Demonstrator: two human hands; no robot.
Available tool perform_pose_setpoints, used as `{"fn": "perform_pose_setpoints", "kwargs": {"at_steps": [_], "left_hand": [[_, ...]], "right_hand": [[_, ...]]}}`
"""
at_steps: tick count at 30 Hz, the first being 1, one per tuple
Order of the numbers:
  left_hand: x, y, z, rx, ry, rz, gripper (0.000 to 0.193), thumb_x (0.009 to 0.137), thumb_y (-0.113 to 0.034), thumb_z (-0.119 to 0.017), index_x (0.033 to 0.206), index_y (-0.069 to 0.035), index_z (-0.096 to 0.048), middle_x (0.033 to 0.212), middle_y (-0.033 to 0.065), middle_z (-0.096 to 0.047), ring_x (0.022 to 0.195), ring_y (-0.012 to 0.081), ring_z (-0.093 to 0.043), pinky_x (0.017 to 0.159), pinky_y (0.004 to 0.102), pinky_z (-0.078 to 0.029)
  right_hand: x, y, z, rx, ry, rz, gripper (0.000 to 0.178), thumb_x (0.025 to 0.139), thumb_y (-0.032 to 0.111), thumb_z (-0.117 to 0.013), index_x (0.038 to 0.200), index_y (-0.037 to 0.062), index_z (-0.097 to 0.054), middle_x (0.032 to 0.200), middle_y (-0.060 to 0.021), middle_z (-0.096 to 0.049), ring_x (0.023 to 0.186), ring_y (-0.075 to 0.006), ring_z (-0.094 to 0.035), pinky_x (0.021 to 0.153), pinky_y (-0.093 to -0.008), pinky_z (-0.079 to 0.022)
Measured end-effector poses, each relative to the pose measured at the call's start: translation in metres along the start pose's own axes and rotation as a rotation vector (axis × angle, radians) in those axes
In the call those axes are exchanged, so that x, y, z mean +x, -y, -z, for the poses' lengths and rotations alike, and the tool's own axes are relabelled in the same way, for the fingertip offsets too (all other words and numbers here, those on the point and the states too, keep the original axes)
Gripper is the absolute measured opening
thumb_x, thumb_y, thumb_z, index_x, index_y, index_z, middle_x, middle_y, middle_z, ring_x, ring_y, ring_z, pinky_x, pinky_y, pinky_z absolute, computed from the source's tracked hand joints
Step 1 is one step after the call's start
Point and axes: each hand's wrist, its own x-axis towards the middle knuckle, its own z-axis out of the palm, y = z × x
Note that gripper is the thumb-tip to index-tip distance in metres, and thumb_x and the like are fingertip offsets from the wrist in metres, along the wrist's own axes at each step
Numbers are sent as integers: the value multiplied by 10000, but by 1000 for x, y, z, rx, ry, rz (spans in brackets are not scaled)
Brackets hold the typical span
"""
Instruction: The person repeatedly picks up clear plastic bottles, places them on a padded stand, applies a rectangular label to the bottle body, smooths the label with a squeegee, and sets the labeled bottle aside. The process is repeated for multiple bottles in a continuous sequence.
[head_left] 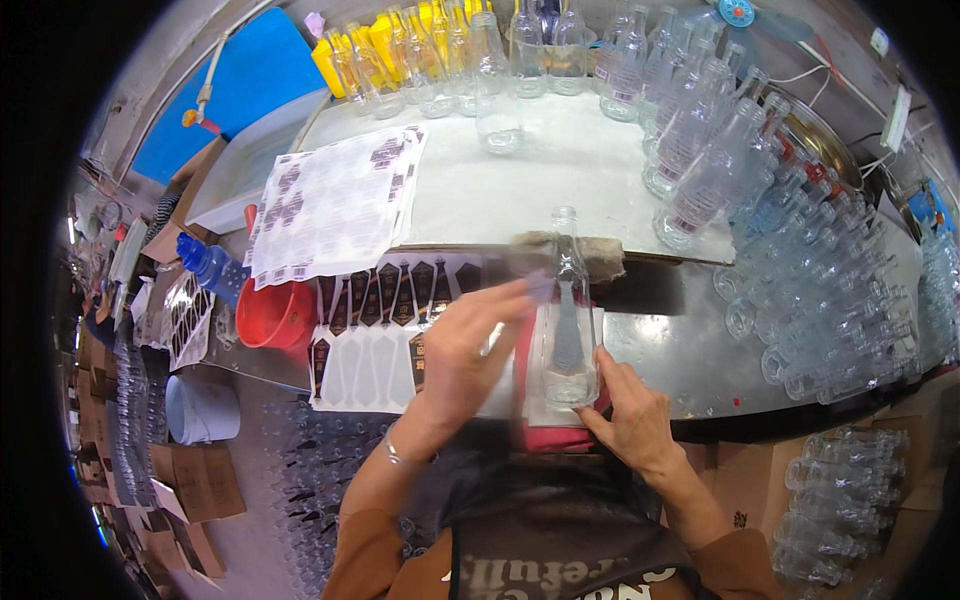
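Observation:
A clear glass bottle [582, 385] lies in front of me, neck pointing away, on a white pad over a red cloth [560, 438]. A dark, tapering label [567, 335] shows on or through its glass. My right hand [635, 412] grips the bottle's base from the right, thumb and fingers around it. My left hand [468, 345] is raised just left of the bottle, blurred by motion. At its closed fingertips is a small pale purple piece [540, 288], too smeared to name. Beneath that hand lies a sheet of dark labels [385, 370], partly peeled off.
A white shelf board [560, 190] holds printed label sheets [340, 200] and standing bottles [690, 190]. Many bottles [820, 300] lie stacked at the right. A red bucket [275, 318] stands left. Boxed bottles [835, 500] are at lower right; more bottles [330, 480] stand below left.

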Motion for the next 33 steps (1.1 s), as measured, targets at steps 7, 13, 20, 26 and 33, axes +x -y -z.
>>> {"fn": "perform_pose_setpoints", "kwargs": {"at_steps": [7, 13, 20, 26, 33], "left_hand": [[-34, -22, -33, 240, 158, -167, 297, 812, -82, -764, 1103, -55, -713, 1324, 151, -653, 1205, 311, -636, 987, 423, -503], [-49, -28, -26, 19, 320, -84, 238, 825, -204, -779, 1057, -153, -767, 1570, 215, -423, 1502, 425, -307, 1212, 559, -211], [-28, -2, -45, -71, 226, 88, 578, 837, -202, -793, 1381, -110, -620, 1564, 276, -368, 1438, 440, -390, 1155, 520, -348], [-29, -4, -42, -131, 233, 131, 566, 895, -159, -739, 1434, -97, -579, 1602, 206, -357, 1462, 354, -396, 1177, 450, -353], [-37, -4, -41, -228, 190, 257, 448, 994, -163, -620, 1433, -89, -578, 1582, 176, -405, 1427, 325, -446, 1160, 434, -372]], "right_hand": [[-2, 4, -1, 21, 16, -39, 782, 748, 232, -827, 1412, -21, -502, 953, -145, -642, 724, -324, -671, 614, -409, -536], [-2, 0, -1, 7, -15, -14, 785, 751, 251, -834, 1414, -12, -505, 938, -135, -638, 710, -327, -667, 609, -418, -531], [-2, -1, -2, 25, -14, 9, 781, 751, 257, -836, 1407, -16, -510, 926, -122, -635, 694, -314, -667, 594, -408, -529], [1, -5, 4, 125, -24, 35, 742, 751, 269, -854, 1374, 0, -554, 969, -133, -653, 710, -298, -667, 605, -403, -527], [29, -44, -10, 943, 114, -320, 388, 1053, 215, -570, 1327, -60, -562, 1151, -79, -666, 637, -93, -610, 634, -239, -511]]}}
